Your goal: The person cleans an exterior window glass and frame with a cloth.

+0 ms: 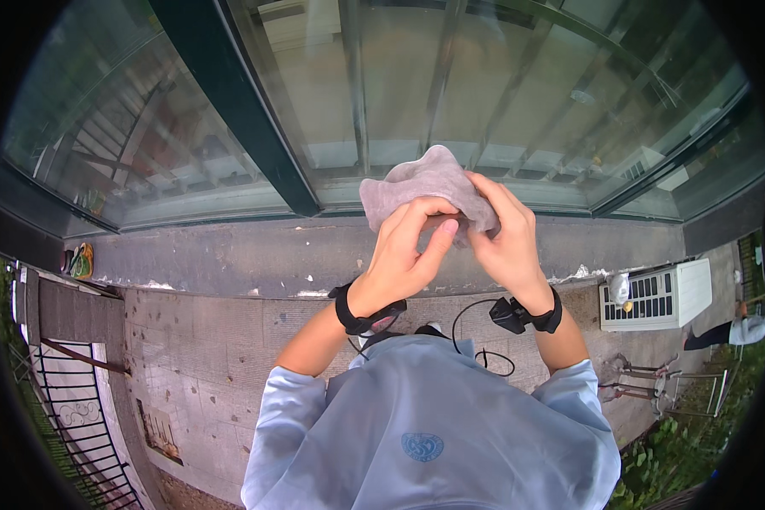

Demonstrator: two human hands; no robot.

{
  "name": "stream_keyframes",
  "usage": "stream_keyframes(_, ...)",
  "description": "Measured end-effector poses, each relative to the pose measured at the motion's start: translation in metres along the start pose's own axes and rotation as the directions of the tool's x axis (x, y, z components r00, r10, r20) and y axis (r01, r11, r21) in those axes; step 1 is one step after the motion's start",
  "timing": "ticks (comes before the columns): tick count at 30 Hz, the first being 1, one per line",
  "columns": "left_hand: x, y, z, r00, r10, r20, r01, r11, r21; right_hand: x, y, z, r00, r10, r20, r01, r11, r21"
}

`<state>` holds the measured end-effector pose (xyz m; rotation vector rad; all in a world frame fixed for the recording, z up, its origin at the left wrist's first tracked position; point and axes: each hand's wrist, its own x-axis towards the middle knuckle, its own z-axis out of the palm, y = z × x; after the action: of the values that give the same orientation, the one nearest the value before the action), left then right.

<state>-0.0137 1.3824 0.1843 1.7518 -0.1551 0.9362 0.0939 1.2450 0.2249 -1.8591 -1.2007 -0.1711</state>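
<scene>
A pinkish-grey cloth (424,178) is bunched up between my two hands, in front of a glass window pane (395,83). My left hand (411,245) grips its near edge, with thumb and fingers curled towards each other. On the other side, my right hand (507,229) has its fingers on the cloth's right edge and its thumb below. Folds hide some of the fingertips. Below the cloth runs a worn grey ledge (229,258) with chipped paint. Whether the cloth touches the glass I cannot tell.
A dark green window post (248,108) rises left of the cloth. Shoes (83,260) sit at the ledge's left end. An air-conditioner unit (656,296) stands at the right, and a person (733,331) is beyond it. Black cables (462,319) hang near my wrists.
</scene>
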Motion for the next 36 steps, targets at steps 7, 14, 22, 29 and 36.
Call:
stream_keyframes(7,0.003,-0.047,-0.021,0.929,-0.369,-0.026,0.329,0.794,0.512,0.027,0.032,-0.021,0.944,0.145,0.298,-0.260,0.880,0.397)
stream_keyframes(14,0.001,-0.037,-0.039,0.800,-0.582,-0.148,0.594,0.730,0.339,0.014,0.039,-0.043,0.882,0.109,0.458,0.017,0.965,-0.263)
stream_keyframes(22,0.042,-0.027,-0.030,0.913,-0.014,-0.408,0.196,0.891,0.409,0.042,0.043,-0.049,0.961,0.170,-0.217,-0.262,0.806,-0.531)
stream_keyframes(29,0.068,-0.078,-0.011,0.867,0.498,-0.008,-0.385,0.680,0.625,0.062,0.037,-0.026,0.729,0.285,-0.622,-0.080,0.939,0.335)
stream_keyframes(36,0.094,-0.093,-0.009,0.932,0.182,0.312,-0.361,0.497,0.789,0.072,0.129,0.031,0.835,-0.239,-0.496,0.033,0.921,-0.388)
